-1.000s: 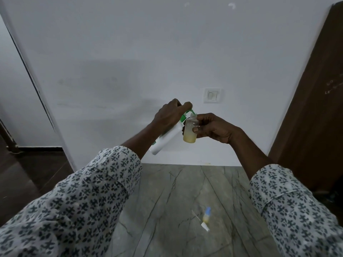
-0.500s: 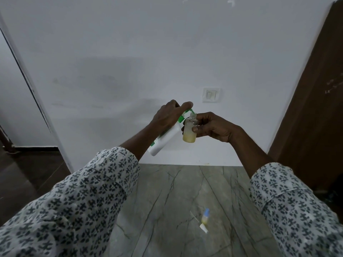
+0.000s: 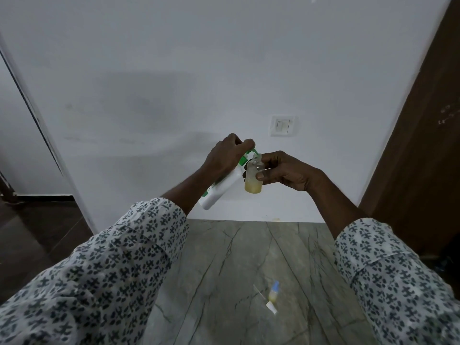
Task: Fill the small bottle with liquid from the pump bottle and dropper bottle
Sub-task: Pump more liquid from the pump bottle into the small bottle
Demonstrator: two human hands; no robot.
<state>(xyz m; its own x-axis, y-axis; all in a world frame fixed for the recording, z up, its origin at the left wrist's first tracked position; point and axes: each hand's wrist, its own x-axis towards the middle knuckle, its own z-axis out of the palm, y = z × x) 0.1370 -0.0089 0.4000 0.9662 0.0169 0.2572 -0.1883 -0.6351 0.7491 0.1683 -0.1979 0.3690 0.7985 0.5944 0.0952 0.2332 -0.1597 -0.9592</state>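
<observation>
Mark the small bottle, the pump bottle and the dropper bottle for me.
small bottle (image 3: pixel 253 186), head view, its lower body holding yellowish liquid.
pump bottle (image 3: pixel 219 192), head view, its tilted white body.
dropper bottle (image 3: pixel 272 295), head view, its yellowish body.

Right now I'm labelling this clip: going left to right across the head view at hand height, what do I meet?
left hand → small bottle → right hand → brown door. The pump bottle overlaps the left hand, so I leave it unplaced.
</observation>
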